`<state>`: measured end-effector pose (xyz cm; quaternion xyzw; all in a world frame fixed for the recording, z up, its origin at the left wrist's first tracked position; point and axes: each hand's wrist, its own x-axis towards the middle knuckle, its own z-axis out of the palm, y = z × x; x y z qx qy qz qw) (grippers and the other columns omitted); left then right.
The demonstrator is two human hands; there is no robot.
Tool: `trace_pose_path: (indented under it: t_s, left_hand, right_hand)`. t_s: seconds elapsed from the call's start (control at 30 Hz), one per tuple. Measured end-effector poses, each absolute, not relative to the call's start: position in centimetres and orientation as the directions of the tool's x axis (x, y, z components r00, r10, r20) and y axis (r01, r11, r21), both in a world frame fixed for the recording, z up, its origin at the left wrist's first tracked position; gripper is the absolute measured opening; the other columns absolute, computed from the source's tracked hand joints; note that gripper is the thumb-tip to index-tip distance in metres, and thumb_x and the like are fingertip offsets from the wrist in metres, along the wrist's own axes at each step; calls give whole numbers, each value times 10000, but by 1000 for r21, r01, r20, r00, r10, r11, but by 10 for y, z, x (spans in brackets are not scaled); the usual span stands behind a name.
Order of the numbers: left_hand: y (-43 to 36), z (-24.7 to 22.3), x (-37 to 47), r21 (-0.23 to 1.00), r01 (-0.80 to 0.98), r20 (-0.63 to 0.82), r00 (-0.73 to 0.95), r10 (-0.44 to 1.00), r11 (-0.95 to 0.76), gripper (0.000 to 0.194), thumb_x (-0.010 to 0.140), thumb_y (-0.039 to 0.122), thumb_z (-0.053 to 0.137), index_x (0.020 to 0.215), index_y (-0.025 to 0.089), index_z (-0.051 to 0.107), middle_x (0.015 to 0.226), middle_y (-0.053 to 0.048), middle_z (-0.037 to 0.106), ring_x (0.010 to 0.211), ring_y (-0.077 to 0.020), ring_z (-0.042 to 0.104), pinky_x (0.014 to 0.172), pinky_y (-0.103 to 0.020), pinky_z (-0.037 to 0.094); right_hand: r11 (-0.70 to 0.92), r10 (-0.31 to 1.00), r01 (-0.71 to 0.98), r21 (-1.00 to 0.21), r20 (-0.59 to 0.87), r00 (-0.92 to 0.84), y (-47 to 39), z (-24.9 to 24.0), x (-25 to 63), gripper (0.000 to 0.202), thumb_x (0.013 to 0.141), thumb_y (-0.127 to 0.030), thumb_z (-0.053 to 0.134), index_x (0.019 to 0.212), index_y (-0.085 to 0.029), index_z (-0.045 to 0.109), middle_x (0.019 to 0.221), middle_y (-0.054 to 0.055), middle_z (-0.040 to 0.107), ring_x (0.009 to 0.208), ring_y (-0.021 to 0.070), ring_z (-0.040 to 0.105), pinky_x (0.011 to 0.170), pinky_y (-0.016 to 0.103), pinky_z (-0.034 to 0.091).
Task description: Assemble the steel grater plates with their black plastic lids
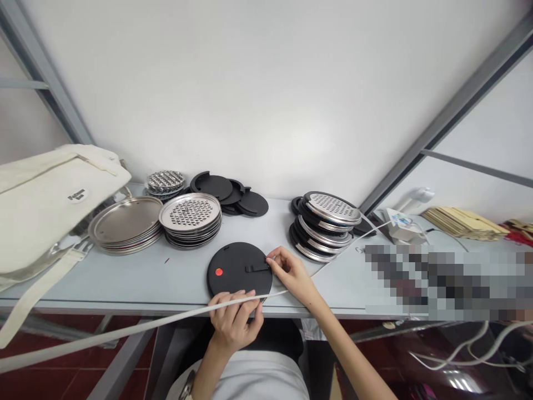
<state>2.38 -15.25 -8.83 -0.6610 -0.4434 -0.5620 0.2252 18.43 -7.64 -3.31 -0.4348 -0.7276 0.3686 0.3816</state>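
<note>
A round black disc (pixel 237 272) with a red dot and a raised strip near its right side lies at the table's front edge. My left hand (pixel 235 319) grips the disc's near rim, fingers bent over it. At the disc's right rim, my right hand (pixel 289 269) pinches the edge by the end of the strip between thumb and forefinger. Behind the disc to the left is a stack of metal grater plates (pixel 190 214). Back right stands a pile of grater plates with black discs (pixel 328 222).
Plain metal plates (pixel 127 219) are stacked at the left beside a cream bag (pixel 62 189). Several black parts (pixel 229 191) lie by the wall. A white cable (pixel 145 325) crosses in front of the table edge. Right are a white box (pixel 402 225) and yellow sheets (pixel 462 222).
</note>
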Motion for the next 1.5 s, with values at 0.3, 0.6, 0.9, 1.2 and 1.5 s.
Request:
trace_pose_path:
  t_s: [0.3,0.6,0.9,1.2,1.5]
  left_hand:
    - [-151,-88,24,185,845,946,-15,324,-502,37,745,186,647,762,219,642,743,13,702,702,-158,610,779,-342,388]
    - [-151,-89,24,189,843,948,-22,318,-504,49,742,186,651,772,225,649,735,12,700,708,-158,603,791,-338,385]
    - [-152,-88,24,185,839,948,-15,319,-511,65,732,177,657,775,225,648,730,12,700,708,-160,602,789,-341,389]
    - [-152,-90,23,186,832,949,-15,315,-522,63,732,179,653,776,224,645,737,5,699,717,-166,605,789,-346,388]
    - [-152,-90,23,181,830,950,-9,311,-527,44,743,189,635,775,218,643,727,6,694,706,-160,609,796,-346,389]
  right_hand:
    - [353,906,337,-873,229,-356,-80,-31,183,202,892,-397,532,865,-202,485,579,-68,400,543,105,365,538,237,314]
    - [375,899,349,-859,246,-361,-80,-30,184,220,881,-398,547,836,-212,439,566,-79,398,527,100,340,529,232,300]
    - [395,897,362,-844,270,-350,-81,-27,182,225,900,-411,502,812,-213,442,557,-73,386,513,106,349,513,237,290]
    - [397,894,380,-835,258,-367,-81,-25,183,210,936,-373,437,798,-215,434,548,-74,347,510,107,317,519,239,269]
    - [406,890,411,-816,253,-379,-82,-23,181,272,940,-404,415,752,-210,438,566,-64,332,521,108,316,520,239,268]
